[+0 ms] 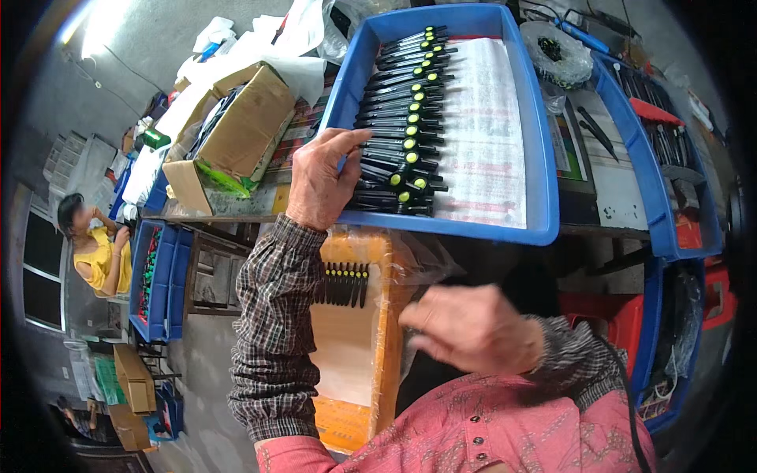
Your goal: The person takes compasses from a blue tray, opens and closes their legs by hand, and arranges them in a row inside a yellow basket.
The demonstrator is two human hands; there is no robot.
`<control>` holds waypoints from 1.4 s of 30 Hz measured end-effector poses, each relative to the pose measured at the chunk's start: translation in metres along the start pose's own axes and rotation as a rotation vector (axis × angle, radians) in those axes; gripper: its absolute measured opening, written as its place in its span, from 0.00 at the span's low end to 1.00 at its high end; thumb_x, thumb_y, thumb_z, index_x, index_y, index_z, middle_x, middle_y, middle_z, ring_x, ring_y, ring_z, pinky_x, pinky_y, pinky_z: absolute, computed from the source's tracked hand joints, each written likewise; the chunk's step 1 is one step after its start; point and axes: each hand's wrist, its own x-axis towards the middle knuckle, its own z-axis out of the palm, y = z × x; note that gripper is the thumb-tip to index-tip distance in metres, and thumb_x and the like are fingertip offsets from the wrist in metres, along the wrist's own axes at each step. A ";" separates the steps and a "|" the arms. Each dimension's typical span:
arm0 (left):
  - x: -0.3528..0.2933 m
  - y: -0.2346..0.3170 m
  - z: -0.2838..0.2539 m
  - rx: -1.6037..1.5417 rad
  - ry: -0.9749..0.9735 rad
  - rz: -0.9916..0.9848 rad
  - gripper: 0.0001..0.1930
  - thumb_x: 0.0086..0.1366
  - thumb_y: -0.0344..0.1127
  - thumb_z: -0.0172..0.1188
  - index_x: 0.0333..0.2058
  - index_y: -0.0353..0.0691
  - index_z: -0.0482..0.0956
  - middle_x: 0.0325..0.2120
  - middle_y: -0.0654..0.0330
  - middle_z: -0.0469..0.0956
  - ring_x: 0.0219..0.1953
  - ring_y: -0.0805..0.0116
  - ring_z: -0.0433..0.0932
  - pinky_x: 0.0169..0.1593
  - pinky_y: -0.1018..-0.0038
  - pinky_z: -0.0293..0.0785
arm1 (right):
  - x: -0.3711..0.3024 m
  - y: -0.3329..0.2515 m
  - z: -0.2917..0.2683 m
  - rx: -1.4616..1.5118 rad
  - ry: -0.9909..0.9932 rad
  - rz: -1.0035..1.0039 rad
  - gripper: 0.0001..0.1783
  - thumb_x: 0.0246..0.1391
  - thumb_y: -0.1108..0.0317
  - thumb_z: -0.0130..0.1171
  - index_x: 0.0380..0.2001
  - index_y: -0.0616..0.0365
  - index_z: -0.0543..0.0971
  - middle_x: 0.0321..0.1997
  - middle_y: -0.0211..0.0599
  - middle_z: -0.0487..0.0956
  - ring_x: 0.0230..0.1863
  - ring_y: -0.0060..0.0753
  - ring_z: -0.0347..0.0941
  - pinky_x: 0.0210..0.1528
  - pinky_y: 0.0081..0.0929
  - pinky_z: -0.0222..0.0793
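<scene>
Inside a large blue tray (pixel 544 193) on the table lies a column of slim black tools (pixel 398 126), each with a round yellow-green dot; their exact kind I cannot make out. My left hand (pixel 325 177) reaches over the tray's left wall, thumb and forefinger apart at the ends of these tools. Over my lap, my right hand (pixel 469 327) is smeared by motion, so its fingers and anything in them are unclear. Left of it, lower down, an orange tray (pixel 382 331) holds a short row of similar black pieces (pixel 345 284) on a pale sheet.
An opened cardboard box (pixel 244 122) stands left of the blue tray. To the right are another blue tray (pixel 666 213) with black parts, a plastic-wrapped bundle (pixel 556 51) and a red stool (pixel 607 315). Far left, a person in yellow (pixel 106 256) sits near stacked blue crates (pixel 162 292).
</scene>
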 end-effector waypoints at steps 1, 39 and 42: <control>-0.001 0.006 -0.002 -0.024 0.052 -0.033 0.13 0.54 0.19 0.56 0.39 0.37 0.80 0.31 0.55 0.79 0.31 0.70 0.79 0.37 0.77 0.74 | 0.015 -0.004 -0.015 -0.084 0.113 -0.041 0.17 0.40 0.73 0.65 0.37 0.61 0.75 0.29 0.40 0.75 0.28 0.41 0.74 0.30 0.32 0.72; -0.071 0.020 -0.014 -0.058 0.410 -0.094 0.09 0.56 0.21 0.56 0.34 0.39 0.81 0.34 0.56 0.78 0.34 0.63 0.79 0.36 0.73 0.74 | 0.160 0.089 -0.009 -0.808 -0.568 0.595 0.27 0.34 0.58 0.66 0.37 0.67 0.77 0.48 0.56 0.70 0.55 0.51 0.64 0.55 0.43 0.61; -0.071 0.019 -0.013 -0.035 0.414 -0.079 0.09 0.56 0.21 0.56 0.34 0.38 0.81 0.34 0.56 0.78 0.34 0.63 0.79 0.35 0.73 0.74 | 0.156 0.103 -0.006 -0.798 -0.517 0.624 0.27 0.36 0.58 0.65 0.39 0.66 0.76 0.47 0.57 0.71 0.53 0.52 0.66 0.54 0.43 0.62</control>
